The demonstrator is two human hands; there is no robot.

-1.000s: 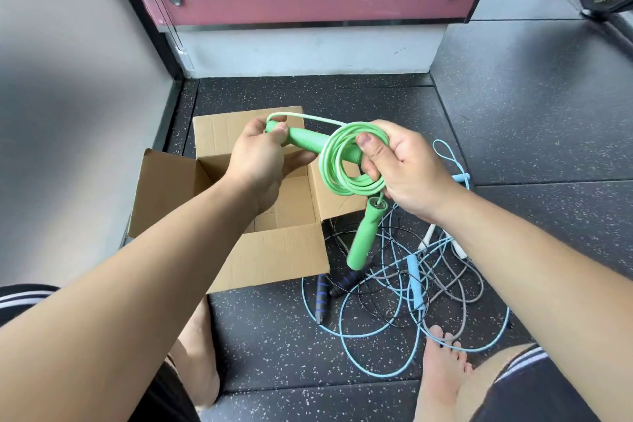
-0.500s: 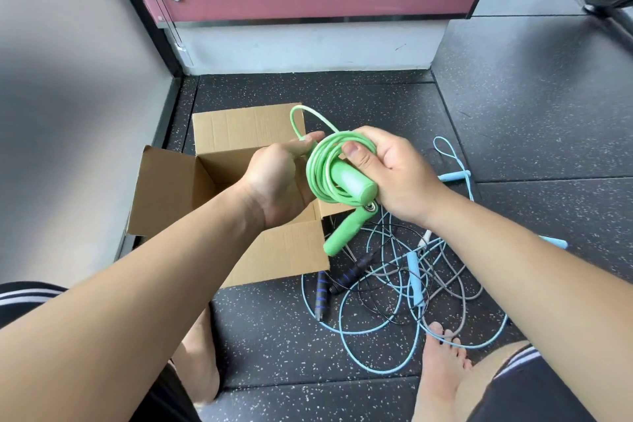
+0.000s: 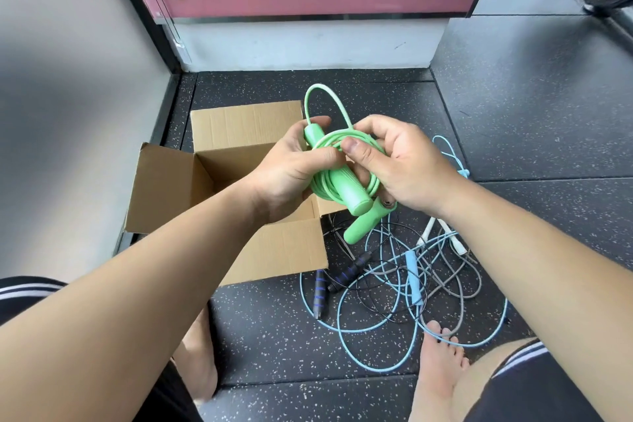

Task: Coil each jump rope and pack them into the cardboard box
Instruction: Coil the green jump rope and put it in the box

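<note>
Left hand grips one handle of the coiled green jump rope and right hand pinches the loops, just above the cardboard box at its 3 o'clock edge. Box is open, flaps splayed. The tangle of other ropes sits at 5 o'clock, with bare floor at 1 o'clock.

The speckled dark floor bears an open cardboard box beside tangled jump ropes.
</note>
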